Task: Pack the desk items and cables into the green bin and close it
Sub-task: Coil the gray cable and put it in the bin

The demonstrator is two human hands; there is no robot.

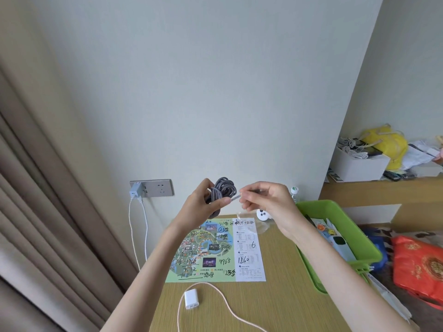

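Lying on wooden desk: map, white charger; green bin alongside.

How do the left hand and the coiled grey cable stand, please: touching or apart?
Touching. The head view shows the left hand gripping the coiled grey cable, thumb and fingers curled round the bundle with no gap.

Two hands, the left hand and the right hand, and one coiled grey cable. On the counter — one printed map, one white charger, one pink cable, one green bin. One wall socket, one plug, two white cords. Elsewhere — one red bag, one yellow bag, one white box.
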